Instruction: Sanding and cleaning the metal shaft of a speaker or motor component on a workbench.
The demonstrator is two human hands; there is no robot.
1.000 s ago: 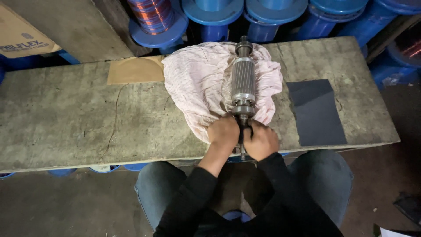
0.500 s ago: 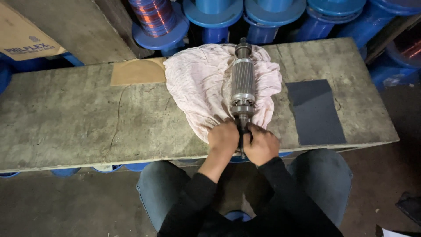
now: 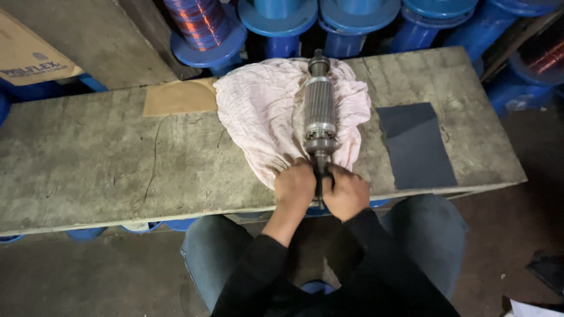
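I keep both hands, left hand and right hand, clamped on the shaft between them (rotor just beyond, on cloth), gripping evenly.

We look down on a ribbed grey metal motor rotor lying lengthwise on a crumpled pale pink cloth atop the worn grey plank bench. At six o'clock from it, our left hand and right hand close around its shaft end; a dark rectangular abrasive sheet lies at three o'clock.

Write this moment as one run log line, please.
left hand + right hand: gripping rotor shaft | rotor on pink cloth | bench
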